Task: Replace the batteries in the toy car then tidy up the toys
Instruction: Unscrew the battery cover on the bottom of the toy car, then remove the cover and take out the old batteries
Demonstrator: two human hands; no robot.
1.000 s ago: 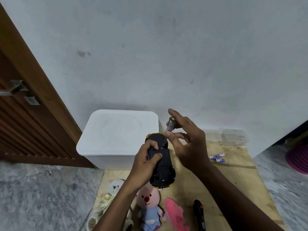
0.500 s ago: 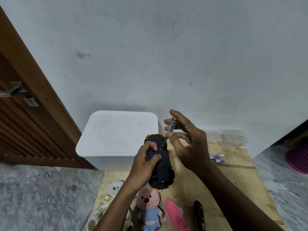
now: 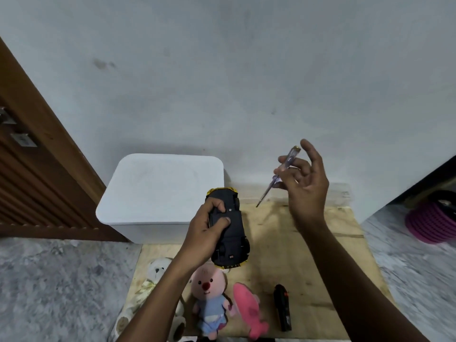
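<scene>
The toy car (image 3: pixel 230 233), black underside up with yellow edges, is held above the wooden board (image 3: pixel 283 243) by my left hand (image 3: pixel 209 225), thumb lying on the battery cover. My right hand (image 3: pixel 302 183) is raised to the right of the car and pinches a clear-handled screwdriver (image 3: pixel 276 178), tip pointing down-left, clear of the car. The batteries seen earlier on the board are hidden behind my right arm.
A white lidded box (image 3: pixel 162 191) stands behind the car against the wall. On the board's near edge lie a white teddy (image 3: pixel 154 272), a pink plush in blue (image 3: pixel 209 292), a pink fish plush (image 3: pixel 249 309) and a black remote (image 3: pixel 282 307). A wooden door (image 3: pixel 32 169) is at left.
My right hand has lifted the screwdriver off the car's underside and moved it up and to the right. The left hand keeps holding the car in place.
</scene>
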